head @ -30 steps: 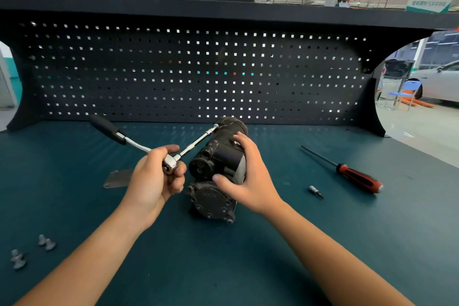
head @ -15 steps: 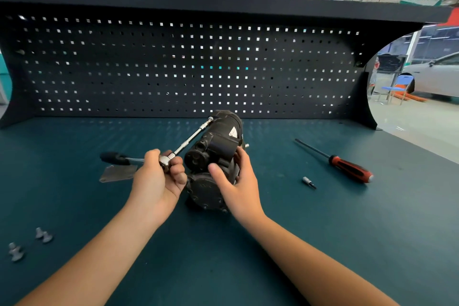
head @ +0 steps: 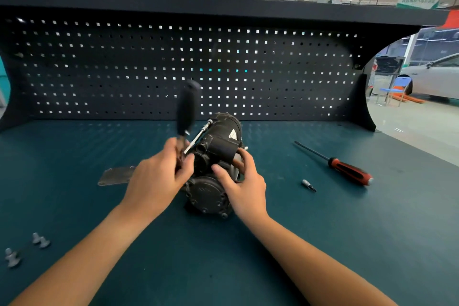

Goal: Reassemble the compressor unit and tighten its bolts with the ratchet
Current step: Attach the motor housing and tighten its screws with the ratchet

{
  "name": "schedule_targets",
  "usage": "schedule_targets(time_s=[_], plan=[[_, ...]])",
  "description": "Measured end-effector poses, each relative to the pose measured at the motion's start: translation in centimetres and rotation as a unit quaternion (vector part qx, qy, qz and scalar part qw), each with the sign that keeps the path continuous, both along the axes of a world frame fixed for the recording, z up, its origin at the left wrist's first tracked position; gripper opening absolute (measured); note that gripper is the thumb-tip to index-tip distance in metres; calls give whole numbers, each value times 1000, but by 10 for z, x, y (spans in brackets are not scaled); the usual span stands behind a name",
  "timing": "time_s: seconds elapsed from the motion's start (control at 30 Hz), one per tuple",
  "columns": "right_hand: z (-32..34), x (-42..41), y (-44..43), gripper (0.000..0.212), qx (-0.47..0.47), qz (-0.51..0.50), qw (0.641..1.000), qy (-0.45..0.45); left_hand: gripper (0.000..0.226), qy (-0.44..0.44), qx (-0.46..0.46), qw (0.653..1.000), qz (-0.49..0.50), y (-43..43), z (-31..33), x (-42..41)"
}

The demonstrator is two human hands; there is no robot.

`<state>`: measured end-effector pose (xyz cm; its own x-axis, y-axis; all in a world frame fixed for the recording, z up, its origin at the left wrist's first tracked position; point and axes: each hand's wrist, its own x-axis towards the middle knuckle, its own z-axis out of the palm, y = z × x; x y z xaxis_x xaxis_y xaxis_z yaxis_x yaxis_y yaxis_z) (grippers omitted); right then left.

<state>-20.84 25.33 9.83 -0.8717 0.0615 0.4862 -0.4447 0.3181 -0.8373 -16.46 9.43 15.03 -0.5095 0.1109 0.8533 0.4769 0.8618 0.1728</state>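
Note:
A black compressor unit [head: 218, 151] lies on the teal bench mat, its round bolted end cover facing me. My left hand [head: 159, 179] grips the head of the ratchet [head: 186, 112]. The ratchet's black handle stands nearly upright and is blurred. Its silver extension bar [head: 198, 135] runs up along the compressor's left side to a bolt near the far end. My right hand [head: 242, 181] holds the compressor's right side, thumb on top and fingers curled round the body.
A flat metal plate [head: 115, 175] lies left of the compressor, partly behind my left hand. Several loose bolts [head: 39, 241] sit at the near left. A red-handled screwdriver [head: 347, 171] and a small bit [head: 308, 185] lie to the right. A pegboard [head: 223, 69] closes the back.
The ratchet handle has swung from pointing left and low to nearly upright. My left hand turned with it. My right hand shifted its hold lower on the compressor.

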Motion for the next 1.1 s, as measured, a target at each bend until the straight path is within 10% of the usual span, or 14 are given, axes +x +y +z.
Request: schedule_targets(time_s=[0.07,0.17,0.33,0.43,0.5,0.6,0.73,0.83,0.97,1.1], plan=[[2,0,0,72,7,-1,1000,-3,6,-20,-38,999,0,-3,-1,-1],[4,0,1,77,1,6,1000,-7,12,-138,204,965,-95,4,-3,-4],[4,0,2,82,-10,13,1000,-19,25,-262,605,728,-186,9,13,-7],[3,1,-3,76,-51,28,998,-33,30,-317,721,550,-277,0,20,-5],[2,2,-9,66,-83,42,995,-35,28,-343,727,509,-308,-1,18,-1],[-1,2,-17,72,-122,55,990,-33,23,-370,681,560,-293,-4,14,-3],[1,4,-26,65,-160,42,985,-42,20,-332,436,821,-158,-15,21,-8],[4,6,-32,52,-173,32,983,-51,36,-267,129,953,-67,-19,23,-6],[5,9,-37,62,-184,12,982,-48,48,-147,-168,972,73,-13,23,-2],[5,12,-40,55,-204,13,978,-44,45,-115,-128,984,35,-7,17,-4]])
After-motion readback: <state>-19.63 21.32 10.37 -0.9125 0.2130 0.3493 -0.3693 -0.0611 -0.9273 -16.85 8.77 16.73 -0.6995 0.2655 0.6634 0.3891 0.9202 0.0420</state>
